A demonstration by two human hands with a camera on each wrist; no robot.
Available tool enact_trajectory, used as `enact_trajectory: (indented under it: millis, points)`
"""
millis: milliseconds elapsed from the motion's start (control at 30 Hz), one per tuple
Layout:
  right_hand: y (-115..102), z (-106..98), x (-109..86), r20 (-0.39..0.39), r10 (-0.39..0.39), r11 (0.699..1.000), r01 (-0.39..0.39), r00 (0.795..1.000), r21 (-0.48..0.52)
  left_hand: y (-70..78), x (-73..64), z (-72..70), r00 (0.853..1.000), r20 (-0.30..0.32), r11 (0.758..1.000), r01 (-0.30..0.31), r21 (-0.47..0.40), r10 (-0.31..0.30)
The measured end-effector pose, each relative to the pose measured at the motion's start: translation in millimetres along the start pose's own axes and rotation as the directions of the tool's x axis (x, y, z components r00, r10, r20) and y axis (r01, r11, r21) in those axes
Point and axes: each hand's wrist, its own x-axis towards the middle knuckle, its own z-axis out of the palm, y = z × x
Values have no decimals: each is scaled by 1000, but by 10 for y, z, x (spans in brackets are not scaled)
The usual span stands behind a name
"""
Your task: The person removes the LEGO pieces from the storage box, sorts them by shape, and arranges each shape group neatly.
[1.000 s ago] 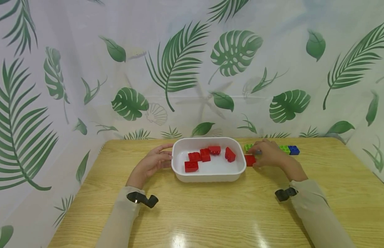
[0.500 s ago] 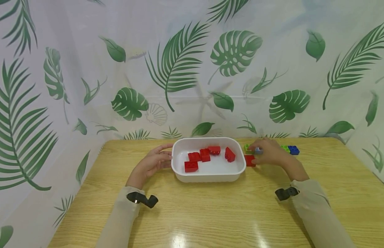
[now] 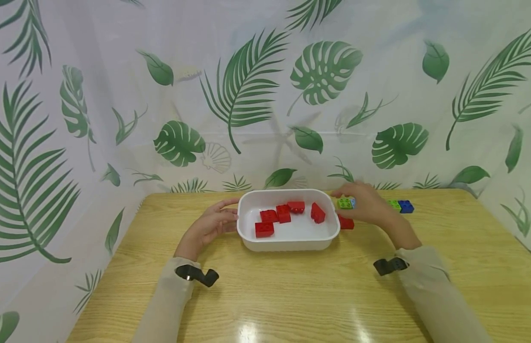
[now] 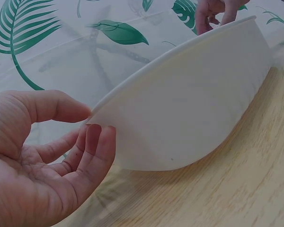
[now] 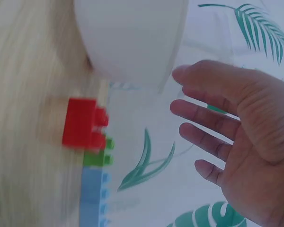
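A white rectangular bin (image 3: 291,245) holds several red toy bricks, among them a front-left brick (image 3: 264,230) and a tilted one (image 3: 318,213). My left hand (image 3: 207,226) touches the outside of its left end; in the left wrist view, fingertips (image 4: 102,142) rest against the wall and rim. Off the bin's right end hovers my right hand (image 3: 364,204), fingers loosely spread and nothing between them. Below that hand, a red brick (image 3: 346,223) lies on the table beside the bin; the right wrist view shows this red brick (image 5: 80,123) apart from the fingers.
Along the table's back edge runs a row of bricks: a lime green brick (image 3: 345,204), a light blue one (image 5: 91,196) partly hidden by the right hand, another green brick (image 3: 394,205) and a dark blue one (image 3: 406,206). A leaf-print sheet (image 3: 265,119) rises behind the wooden table (image 3: 282,295).
My right hand has left the red brick on the table, rising and shifting left to the bin's right rim. The left hand and the bin have stayed put.
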Motion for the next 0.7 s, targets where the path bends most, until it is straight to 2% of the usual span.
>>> enact_trajectory:
  millis: [167, 333, 533, 700]
  points:
    - [-143, 36, 108, 11, -42, 999, 42, 999, -19, -2, 6, 0, 1000, 1, 1000, 0, 2, 0]
    - [-253, 108, 234, 55, -107, 986, 113, 993, -121, -9, 4, -5, 1000, 2, 1000, 1, 10, -1]
    - [-352, 205, 324, 163, -121, 945, 164, 979, -282, 3, -9, -6, 1000, -2, 1000, -1, 16, 1]
    - [-373, 264, 352, 189, -153, 900, 216, 970, -379, 8, -21, -3, 1000, -15, 1000, 4, 19, -4]
